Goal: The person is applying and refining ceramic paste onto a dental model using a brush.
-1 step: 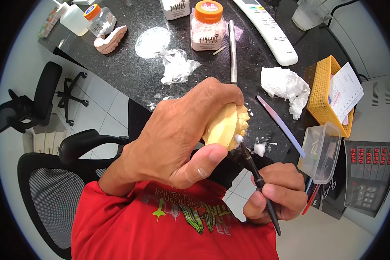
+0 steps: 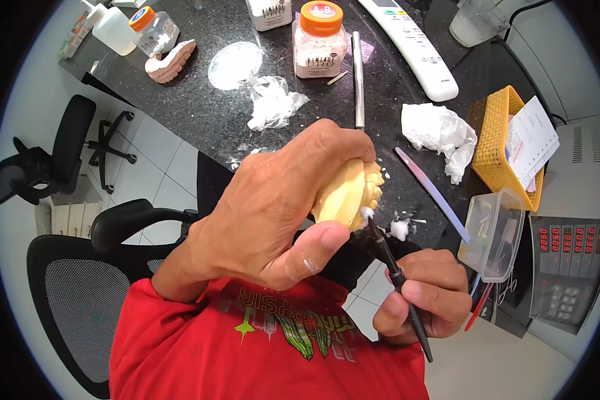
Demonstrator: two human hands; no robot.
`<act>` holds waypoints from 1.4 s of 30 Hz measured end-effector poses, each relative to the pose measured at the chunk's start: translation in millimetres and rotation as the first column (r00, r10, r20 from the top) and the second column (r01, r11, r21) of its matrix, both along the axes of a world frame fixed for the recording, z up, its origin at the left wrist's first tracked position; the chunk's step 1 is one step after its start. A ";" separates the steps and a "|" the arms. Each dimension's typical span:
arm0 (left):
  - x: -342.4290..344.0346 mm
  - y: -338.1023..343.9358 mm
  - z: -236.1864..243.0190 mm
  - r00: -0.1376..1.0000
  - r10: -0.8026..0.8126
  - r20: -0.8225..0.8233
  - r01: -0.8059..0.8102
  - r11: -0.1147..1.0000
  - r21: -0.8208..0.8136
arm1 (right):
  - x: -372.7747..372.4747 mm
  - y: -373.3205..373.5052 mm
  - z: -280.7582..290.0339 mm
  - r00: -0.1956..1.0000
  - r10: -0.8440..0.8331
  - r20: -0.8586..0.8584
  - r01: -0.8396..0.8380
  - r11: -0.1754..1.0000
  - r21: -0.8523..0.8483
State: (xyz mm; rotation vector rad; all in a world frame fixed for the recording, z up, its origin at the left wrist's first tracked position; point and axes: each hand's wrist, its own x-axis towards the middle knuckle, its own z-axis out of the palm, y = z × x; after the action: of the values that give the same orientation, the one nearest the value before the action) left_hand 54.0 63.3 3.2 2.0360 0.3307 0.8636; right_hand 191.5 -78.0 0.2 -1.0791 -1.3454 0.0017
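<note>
A yellow dental model (image 2: 343, 200) with a row of teeth along its right side is gripped in my left hand (image 2: 273, 200), thumb at the near edge and fingers over the far side. My right hand (image 2: 428, 295) pinches a slim black brush (image 2: 397, 275). The brush tip touches a small mass of white paste (image 2: 367, 213) on one of the model's teeth. Some of the model is hidden behind my left hand. Beyond the brush, a little heap of white material (image 2: 399, 230) lies on the dark countertop (image 2: 200, 117).
Orange-lidded jars (image 2: 321, 43), crumpled tissues (image 2: 277, 101), a metal-handled tool (image 2: 359, 87) and a white remote (image 2: 420, 53) occupy the counter. A purple-blue stick (image 2: 433, 193) rests near a clear plastic box (image 2: 493, 233) and yellow basket (image 2: 497, 130). A pink dental model (image 2: 171, 63) sits far left.
</note>
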 end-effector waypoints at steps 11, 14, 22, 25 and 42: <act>-6.2 -2.4 -2.5 0.996 -0.071 0.049 0.077 0.989 -0.130 | 4.2 0.4 -1.6 0.997 0.074 0.001 -0.074 0.997 0.017; -5.3 -1.3 -3.8 0.996 -0.064 0.059 0.068 0.996 -0.066 | 3.4 0.1 -0.2 0.997 0.081 -0.008 -0.081 0.997 -0.007; -3.5 -0.2 -6.0 0.996 -0.058 0.069 0.059 0.998 -0.015 | 1.0 3.0 -2.8 0.998 0.067 -0.015 -0.066 0.998 0.022; -3.8 -0.7 -4.4 0.997 -0.053 0.063 0.054 0.998 -0.021 | 2.5 2.8 -1.5 0.997 0.077 -0.004 -0.076 0.997 0.022; -3.9 0.5 -2.4 0.998 -0.056 0.021 0.057 0.998 -0.017 | 2.9 4.1 -4.4 0.997 0.073 -0.002 -0.073 0.996 0.056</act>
State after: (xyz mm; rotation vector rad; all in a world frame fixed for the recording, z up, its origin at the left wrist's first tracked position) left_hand 50.1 63.8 0.7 2.0100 0.2673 0.8432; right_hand 194.4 -73.9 -4.2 -0.9824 -1.3728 0.0206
